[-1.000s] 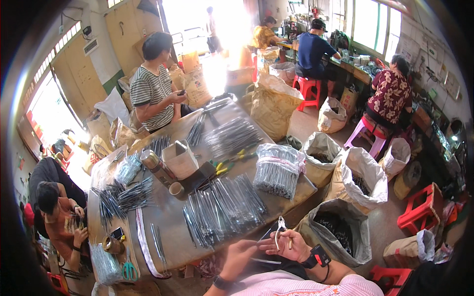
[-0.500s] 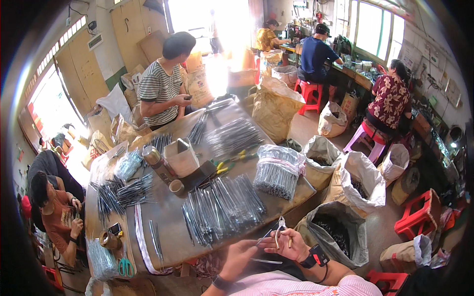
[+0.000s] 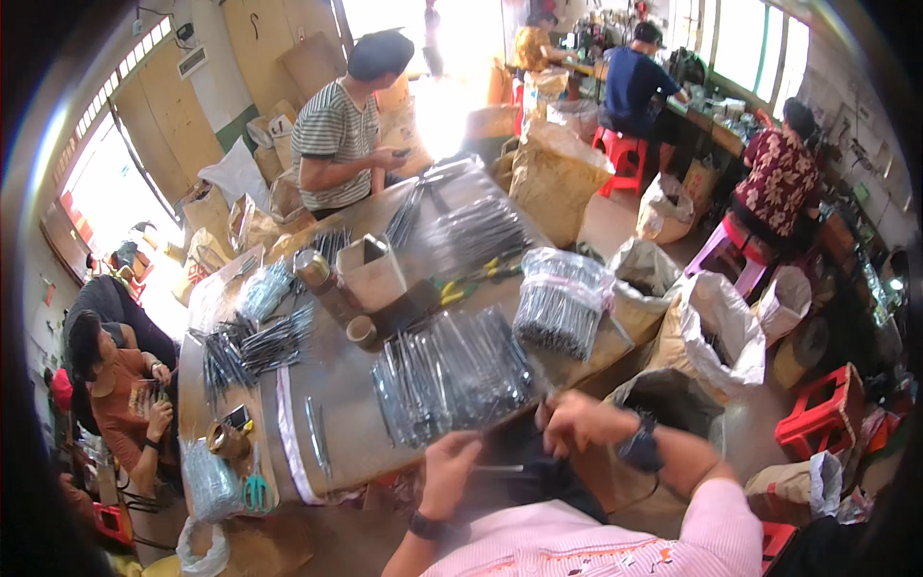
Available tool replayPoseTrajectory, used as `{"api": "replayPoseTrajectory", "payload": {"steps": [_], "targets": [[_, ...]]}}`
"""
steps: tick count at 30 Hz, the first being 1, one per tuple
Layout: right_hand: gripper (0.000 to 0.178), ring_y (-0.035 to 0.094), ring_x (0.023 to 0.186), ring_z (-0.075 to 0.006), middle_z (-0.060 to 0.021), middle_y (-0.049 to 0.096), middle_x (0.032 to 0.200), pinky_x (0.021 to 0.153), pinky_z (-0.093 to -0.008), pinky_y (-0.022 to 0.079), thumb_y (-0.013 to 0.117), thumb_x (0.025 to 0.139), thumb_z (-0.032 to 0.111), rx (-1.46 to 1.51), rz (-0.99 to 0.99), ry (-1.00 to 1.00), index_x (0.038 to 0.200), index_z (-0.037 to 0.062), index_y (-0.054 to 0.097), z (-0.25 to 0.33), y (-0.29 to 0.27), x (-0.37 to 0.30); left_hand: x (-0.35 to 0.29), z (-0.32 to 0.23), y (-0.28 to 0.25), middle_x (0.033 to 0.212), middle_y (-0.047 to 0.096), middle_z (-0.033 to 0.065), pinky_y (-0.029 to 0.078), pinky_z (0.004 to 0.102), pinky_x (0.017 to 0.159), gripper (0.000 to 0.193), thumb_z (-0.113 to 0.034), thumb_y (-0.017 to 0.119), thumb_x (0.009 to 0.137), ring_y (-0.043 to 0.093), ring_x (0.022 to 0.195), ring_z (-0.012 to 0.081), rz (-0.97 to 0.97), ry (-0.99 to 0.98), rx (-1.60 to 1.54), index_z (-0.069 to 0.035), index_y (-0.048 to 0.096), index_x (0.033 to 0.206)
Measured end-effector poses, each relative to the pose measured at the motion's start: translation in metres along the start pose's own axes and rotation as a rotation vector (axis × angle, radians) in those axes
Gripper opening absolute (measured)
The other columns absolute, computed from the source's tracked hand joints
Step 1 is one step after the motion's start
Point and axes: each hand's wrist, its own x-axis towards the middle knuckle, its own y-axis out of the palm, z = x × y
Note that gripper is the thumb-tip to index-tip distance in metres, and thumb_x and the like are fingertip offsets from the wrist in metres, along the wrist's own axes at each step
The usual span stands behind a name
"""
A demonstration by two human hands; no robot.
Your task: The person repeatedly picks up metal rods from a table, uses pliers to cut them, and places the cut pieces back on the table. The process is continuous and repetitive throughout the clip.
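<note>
My left hand [image 3: 450, 473] is closed in front of the table's near edge, its fingers pinched on something I cannot make out. A thin pale strip [image 3: 500, 469] shows just right of it. My right hand [image 3: 584, 423] is blurred and closed around pliers, whose metal end [image 3: 544, 396] is barely visible at the fingers. Ahead of both hands lies a wide row of thin, shiny metal rods [image 3: 452, 375] on the table [image 3: 361, 462]. Behind my right hand stands a plastic-wrapped bundle of similar rods [image 3: 562, 308].
Open sacks [image 3: 716, 337] crowd the right side, near a red stool [image 3: 820, 413]. Teal scissors [image 3: 257, 489], a tape roll [image 3: 228, 442] and a cardboard box [image 3: 370, 274] are on the table. One person [image 3: 336, 144] stands across it; another [image 3: 125, 404] sits left.
My hands have moved apart, the left one leftward and the right one up and to the right. The right hand has turned with the pliers. The whole view has shifted slightly.
</note>
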Motion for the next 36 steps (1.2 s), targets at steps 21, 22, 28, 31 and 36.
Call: {"api": "replayPoseTrajectory", "payload": {"steps": [21, 22, 28, 31, 36], "targets": [[0.031, 0.063, 0.059, -0.0267, -0.0179, 0.065, 0.075, 0.055, -0.0354, 0.052, 0.043, 0.085, 0.024, 0.530, -0.867, 0.040, 0.105, 0.0022, 0.054, 0.098, -0.174, -0.021, 0.015, 0.002, -0.028, 0.070, 0.062, 0.0030, 0.040, 0.0228, 0.038, 0.015, -0.006, 0.062, 0.090, 0.052, 0.043, 0.0080, -0.129, 0.022, -0.037, 0.004, 0.065, 0.100], [0.031, 0.063, 0.059, -0.0270, -0.0184, 0.065, 0.075, 0.055, -0.0355, 0.052, 0.043, 0.085, 0.023, 0.538, -0.857, 0.045, 0.104, 0.0020, 0.054, 0.098, -0.172, -0.016, 0.015, 0.001, -0.031, 0.070, 0.062, 0.0033, 0.039, 0.0234, 0.037, 0.015, -0.006, 0.062, 0.090, 0.052, 0.042, 0.0086, -0.148, 0.003, -0.009, 0.005, 0.064, 0.101], [0.030, 0.062, 0.058, -0.0289, -0.0203, 0.064, 0.073, 0.055, -0.0365, 0.052, 0.042, 0.083, 0.021, 0.560, -0.806, 0.046, 0.102, 0.0005, 0.052, 0.107, -0.167, 0.006, 0.014, 0.009, -0.039, 0.069, 0.062, 0.0031, 0.039, 0.0218, 0.040, 0.015, -0.006, 0.063, 0.089, 0.051, 0.045, 0.0066, -0.163, 0.048, -0.015, 0.004, 0.064, 0.100], [0.030, 0.062, 0.058, -0.0295, -0.0199, 0.063, 0.073, 0.055, -0.0373, 0.052, 0.043, 0.082, 0.021, 0.556, -0.755, 0.078, 0.101, 0.0000, 0.052, 0.110, -0.161, 0.022, 0.012, 0.009, -0.039, 0.072, 0.062, 0.0018, 0.039, 0.0202, 0.042, 0.014, -0.006, 0.064, 0.089, 0.049, 0.048, 0.0040, -0.205, 0.032, -0.002, 0.003, 0.065, 0.099], [0.029, 0.061, 0.057, -0.0269, -0.0170, 0.063, 0.071, 0.054, -0.0346, 0.051, 0.046, 0.081, 0.020, 0.484, -0.620, 0.185, 0.100, 0.0000, 0.051, 0.117, -0.140, 0.047, 0.007, -0.001, -0.044, 0.076, 0.064, 0.0006, 0.037, 0.0196, 0.043, 0.013, -0.006, 0.064, 0.088, 0.049, 0.052, 0.0026, -0.278, -0.029, -0.082, 0.003, 0.066, 0.098]]}}
